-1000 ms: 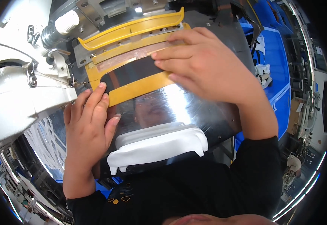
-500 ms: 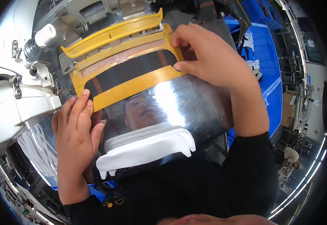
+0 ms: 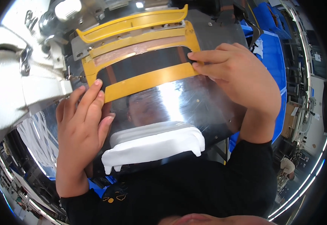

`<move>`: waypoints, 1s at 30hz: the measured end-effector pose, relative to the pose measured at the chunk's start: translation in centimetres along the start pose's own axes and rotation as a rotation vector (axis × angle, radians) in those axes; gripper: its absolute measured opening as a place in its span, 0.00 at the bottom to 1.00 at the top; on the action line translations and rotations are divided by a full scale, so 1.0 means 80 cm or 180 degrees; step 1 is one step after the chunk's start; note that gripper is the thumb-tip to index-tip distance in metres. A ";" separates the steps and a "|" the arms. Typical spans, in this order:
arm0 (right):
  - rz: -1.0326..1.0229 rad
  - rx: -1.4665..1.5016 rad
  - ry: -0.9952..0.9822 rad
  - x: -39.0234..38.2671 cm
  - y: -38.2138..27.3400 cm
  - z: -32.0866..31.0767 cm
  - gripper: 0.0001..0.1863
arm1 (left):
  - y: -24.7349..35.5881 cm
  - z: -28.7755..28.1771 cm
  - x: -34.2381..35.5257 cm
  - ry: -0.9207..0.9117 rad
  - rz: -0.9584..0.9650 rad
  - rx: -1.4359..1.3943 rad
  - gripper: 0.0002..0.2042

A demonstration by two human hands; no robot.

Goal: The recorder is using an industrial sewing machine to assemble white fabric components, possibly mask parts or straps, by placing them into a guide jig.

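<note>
And here's your left hand [image 3: 80, 129], fingertips down at the left end of the yellow frame [image 3: 148, 83]! Over at the right end, your right hand [image 3: 244, 77] brings its fingertips to the frame's edge. Between them, a dark strip [image 3: 146, 65] with 2 brownish bands fills the opening. A curved yellow bar [image 3: 133, 23] runs along the far side. Nearer you, a white stack [image 3: 156, 145] sits on shiny metal [image 3: 208, 108]; white machine [image 3: 15, 95] left, blue bins [image 3: 278, 71] right!
</note>
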State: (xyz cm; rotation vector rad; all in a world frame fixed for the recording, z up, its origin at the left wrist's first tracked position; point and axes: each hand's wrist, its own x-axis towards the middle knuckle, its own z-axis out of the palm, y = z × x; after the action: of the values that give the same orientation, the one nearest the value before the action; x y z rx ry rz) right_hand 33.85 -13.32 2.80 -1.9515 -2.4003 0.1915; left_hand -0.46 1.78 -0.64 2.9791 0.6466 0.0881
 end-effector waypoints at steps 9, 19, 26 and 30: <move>0.0228 0.1237 0.1035 0.027 0.036 0.036 0.11 | -0.003 0.000 -0.009 0.0518 0.0206 -0.0275 0.22; 0.0945 0.4274 0.1986 0.055 0.080 0.068 0.08 | -0.018 0.007 -0.016 0.0961 0.0453 -0.0440 0.13; 0.1408 0.3603 0.1732 0.061 0.074 0.074 0.07 | -0.014 0.009 -0.018 0.0925 0.0440 -0.0555 0.14; 0.1505 0.3425 0.1607 0.065 0.070 0.078 0.08 | -0.015 0.012 -0.020 0.0897 0.0429 -0.0604 0.14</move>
State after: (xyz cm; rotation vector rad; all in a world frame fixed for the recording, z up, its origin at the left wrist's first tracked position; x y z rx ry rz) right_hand 37.53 -7.59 -4.31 -1.6429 -1.0788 0.7122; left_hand -2.36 2.13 -1.76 2.8443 0.4318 0.5546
